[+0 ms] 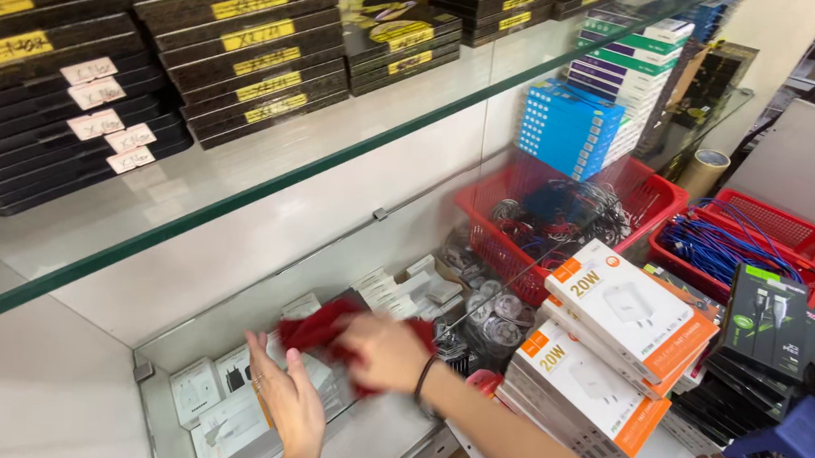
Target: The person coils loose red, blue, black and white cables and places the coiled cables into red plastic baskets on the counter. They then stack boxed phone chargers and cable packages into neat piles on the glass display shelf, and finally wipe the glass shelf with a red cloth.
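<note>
My right hand (pixel 384 350) presses a dark red cloth (pixel 321 325) onto the lower glass shelf (pixel 387 437) and grips it. A dark band circles that wrist. My left hand (pixel 285 401) lies flat, fingers apart, on the same shelf just left of the cloth, with a ring on one finger. Small white charger boxes (pixel 202 390) sit under the glass beside it.
An upper glass shelf (pixel 177 198) carries stacks of flat black boxes with yellow labels. Red baskets (pixel 655 200) of cables stand at the right, with blue boxes (pixel 566 126) behind. White-and-orange charger boxes (pixel 621 315) are piled by my right forearm. A blue stool (pixel 801 440) stands lower right.
</note>
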